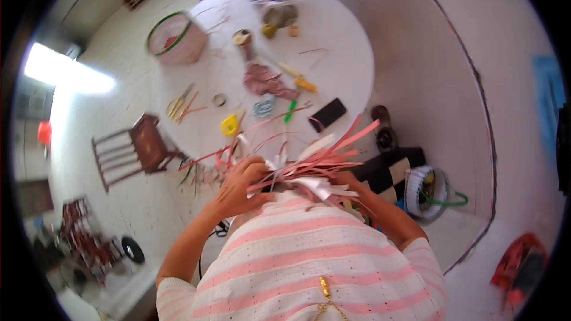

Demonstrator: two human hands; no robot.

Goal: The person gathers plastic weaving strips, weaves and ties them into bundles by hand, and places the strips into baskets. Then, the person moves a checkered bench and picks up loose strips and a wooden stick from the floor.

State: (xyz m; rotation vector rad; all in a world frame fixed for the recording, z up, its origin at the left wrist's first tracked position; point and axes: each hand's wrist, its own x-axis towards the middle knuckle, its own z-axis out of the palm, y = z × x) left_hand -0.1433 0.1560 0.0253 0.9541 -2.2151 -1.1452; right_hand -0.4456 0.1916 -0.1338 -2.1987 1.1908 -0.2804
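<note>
A loose bundle of pink and white flat weaving strips [315,169] lies in front of my body, its ends fanning out toward the right and over the table edge. My left hand [242,185] is at the bundle's left side, its fingers curled and closed on the strips. At the right side, my right hand [346,183] is mostly covered by strips, so its fingers cannot be made out. Beyond the bundle lie a yellow tape measure [229,125], a green-handled tool [291,111], a light blue coil [263,107] and a black phone [328,115].
The round white table [342,35] also bears scissors [178,104], a tape roll [219,100], a crumpled pink cloth [263,80] and a green-rimmed basket [178,41]. A wooden chair [147,142] stands left. A white basket with a green handle [425,193] sits at right.
</note>
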